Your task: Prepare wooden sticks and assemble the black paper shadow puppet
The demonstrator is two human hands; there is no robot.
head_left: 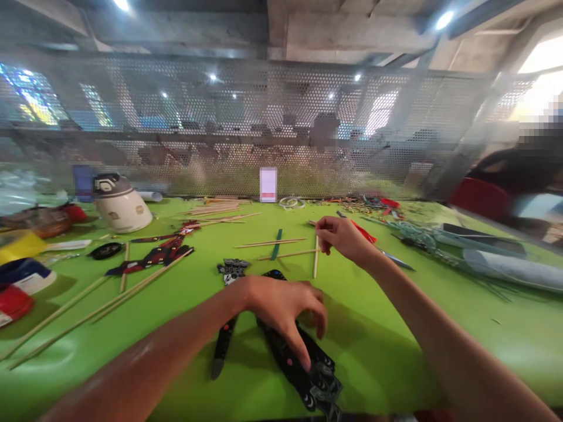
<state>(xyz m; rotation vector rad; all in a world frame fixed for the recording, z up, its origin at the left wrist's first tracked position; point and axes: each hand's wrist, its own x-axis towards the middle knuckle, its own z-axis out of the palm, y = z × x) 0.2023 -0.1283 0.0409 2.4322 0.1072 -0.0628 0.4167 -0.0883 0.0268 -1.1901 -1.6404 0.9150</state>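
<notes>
My right hand (336, 239) is closed in a pinch at the upper end of a short thin wooden stick (315, 264). Beside it lie another thin stick (292, 254) and a dark green strip (277, 244). Nearer to me, my left hand (285, 310) arches over a black jointed cut-out figure (281, 346), its fingers apart and curved downward. The hand and forearm hide part of this figure; its thumb is close to the black surface, and I cannot tell whether they touch. A loose-looking black limb (224, 346) sticks out on the left.
A second, red and black figure (160, 255) with long sticks (132, 287) lies left. Behind it stands a white kettle (123, 208). Scissors (398, 261), a clear roll (514, 269) and tangled green cord (422, 231) are on the right. A perforated screen (246, 135) borders the green table.
</notes>
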